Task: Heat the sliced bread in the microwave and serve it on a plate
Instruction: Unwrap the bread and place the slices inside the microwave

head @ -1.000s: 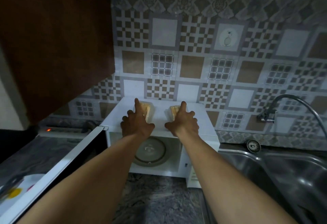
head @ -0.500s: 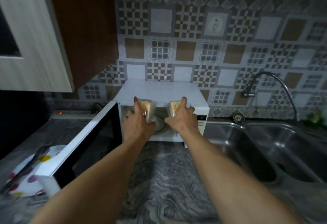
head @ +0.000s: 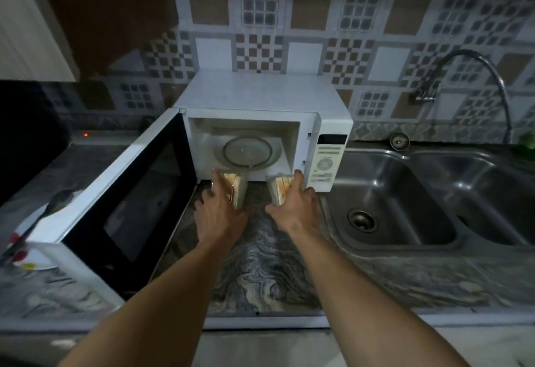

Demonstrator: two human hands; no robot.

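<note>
Clutching bread packs (head: 238,190), lowered from microwave (head: 260,97) top to opening

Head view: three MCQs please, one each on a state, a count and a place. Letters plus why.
1. The microwave door is: A shut; B taken off; C swung wide open.
2. Bread stacks held: A one; B two; C four.
3. The plate sits: A on the counter, left of the door; B in the sink; C on the turntable.

Key:
1 C: the door stands out to the left and the cavity shows.
2 B: the left hand grips the left stack, the right hand the right stack.
3 A: its dotted rim shows past the door's outer edge.
</note>
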